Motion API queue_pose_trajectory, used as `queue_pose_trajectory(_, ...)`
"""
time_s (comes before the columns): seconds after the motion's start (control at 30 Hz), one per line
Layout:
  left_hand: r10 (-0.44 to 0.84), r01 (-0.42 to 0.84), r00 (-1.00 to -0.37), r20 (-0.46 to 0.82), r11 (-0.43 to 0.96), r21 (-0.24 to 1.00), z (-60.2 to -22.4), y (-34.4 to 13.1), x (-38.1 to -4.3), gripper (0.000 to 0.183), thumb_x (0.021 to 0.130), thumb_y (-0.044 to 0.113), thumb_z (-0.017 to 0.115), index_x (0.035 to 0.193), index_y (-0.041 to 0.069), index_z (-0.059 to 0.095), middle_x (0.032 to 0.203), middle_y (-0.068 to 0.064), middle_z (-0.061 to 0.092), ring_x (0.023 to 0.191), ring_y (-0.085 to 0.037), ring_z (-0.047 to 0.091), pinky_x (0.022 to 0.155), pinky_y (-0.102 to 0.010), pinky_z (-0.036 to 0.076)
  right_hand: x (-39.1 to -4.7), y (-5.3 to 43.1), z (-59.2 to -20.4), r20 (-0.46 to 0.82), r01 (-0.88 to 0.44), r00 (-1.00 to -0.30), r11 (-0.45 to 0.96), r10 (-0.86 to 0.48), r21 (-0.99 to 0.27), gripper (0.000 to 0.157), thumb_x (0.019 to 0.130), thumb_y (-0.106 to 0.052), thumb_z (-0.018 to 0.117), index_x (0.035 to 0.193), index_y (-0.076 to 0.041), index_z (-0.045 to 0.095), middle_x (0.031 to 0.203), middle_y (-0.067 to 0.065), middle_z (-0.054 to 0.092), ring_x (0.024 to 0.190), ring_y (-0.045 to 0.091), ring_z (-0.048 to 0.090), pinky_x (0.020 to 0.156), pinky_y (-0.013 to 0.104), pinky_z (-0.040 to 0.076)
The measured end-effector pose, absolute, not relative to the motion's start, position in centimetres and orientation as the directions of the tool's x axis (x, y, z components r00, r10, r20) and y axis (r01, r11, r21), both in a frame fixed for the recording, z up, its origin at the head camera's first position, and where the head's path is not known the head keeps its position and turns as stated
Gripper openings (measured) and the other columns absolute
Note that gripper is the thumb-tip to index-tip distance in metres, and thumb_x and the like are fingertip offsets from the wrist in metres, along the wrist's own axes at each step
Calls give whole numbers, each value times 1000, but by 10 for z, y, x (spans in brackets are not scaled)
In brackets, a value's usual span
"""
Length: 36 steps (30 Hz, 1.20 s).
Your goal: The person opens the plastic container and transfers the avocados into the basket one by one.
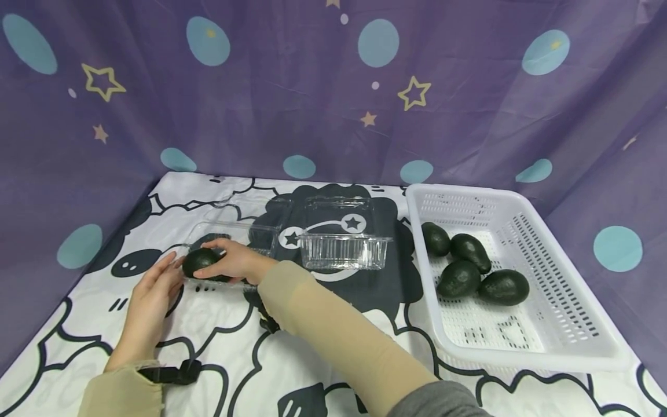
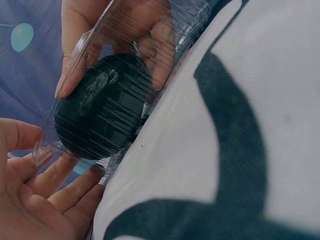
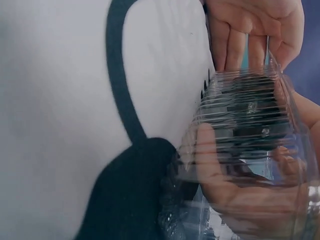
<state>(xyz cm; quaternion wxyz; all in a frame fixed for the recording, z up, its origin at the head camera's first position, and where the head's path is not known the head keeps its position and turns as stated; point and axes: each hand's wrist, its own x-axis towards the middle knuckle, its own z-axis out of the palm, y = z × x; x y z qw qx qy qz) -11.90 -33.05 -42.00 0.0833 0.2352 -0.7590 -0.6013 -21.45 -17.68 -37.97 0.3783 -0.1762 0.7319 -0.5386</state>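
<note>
A dark green avocado [image 1: 195, 263] is at the left end of a hinged clear plastic container [image 1: 263, 242] on the left of the table. My right hand [image 1: 237, 259] grips this avocado from above, thumb on the near side and fingers on the far side. Through the ribbed container wall [image 2: 117, 122] in the left wrist view, the avocado [image 2: 92, 112] shows inside, low in the container. My left hand [image 1: 153, 292] holds the container's left end, its thumb at the rim and its fingers against the outer wall. The container's lid stands folded back behind.
Right of the hands is a second clear container [image 1: 344, 252] with its lid raised. A white perforated basket [image 1: 435, 324] at the right holds several avocados [image 1: 504, 288]. A purple patterned curtain [image 1: 333, 133] hangs behind the cloth-covered table.
</note>
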Motion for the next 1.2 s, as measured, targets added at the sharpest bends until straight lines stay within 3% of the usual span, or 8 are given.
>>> queue_pose_trajectory(0.33, -449, -253, -881, -150, 179, 951, -421, -330, -117, 56, 105, 32, 37, 159, 20, 23, 163, -10, 28, 146, -22, 34, 121, -33, 33, -212, -177, -383, -351, 157, -664, 335, -661, -929, 60, 86, -18, 78, 140, -27, 55, 138, 4, 54, 112, 22, 61, 83, 44, 59)
queue_pose_trajectory(0.5, -461, -258, -875, -145, 193, 947, -422, -331, -116, 56, 105, 33, 37, 158, 21, 24, 162, -10, 29, 146, -21, 36, 118, -25, 36, -209, -177, -383, -338, 131, -682, 346, -649, -929, 60, 86, -21, 79, 140, -30, 54, 134, 5, 56, 106, 19, 62, 78, 39, 59)
queue_pose_trajectory(0.93, -468, -255, -871, -146, 177, 951, -420, -329, -116, 55, 105, 33, 38, 158, 22, 26, 162, -8, 30, 145, -19, 37, 119, -28, 36, -206, -176, -385, -255, -5, -728, 378, -636, -926, 61, 84, -25, 80, 139, -33, 55, 133, 7, 59, 105, 16, 59, 65, 28, 57)
queue_pose_trajectory(1.2, -465, -251, -874, -143, 179, 951, -419, -329, -117, 56, 105, 33, 40, 158, 22, 26, 162, -8, 30, 144, -17, 39, 114, -21, 39, -209, -175, -386, -234, 39, -720, 299, -653, -953, 61, 83, -22, 81, 138, -30, 57, 127, 4, 60, 98, 13, 58, 68, 28, 55)
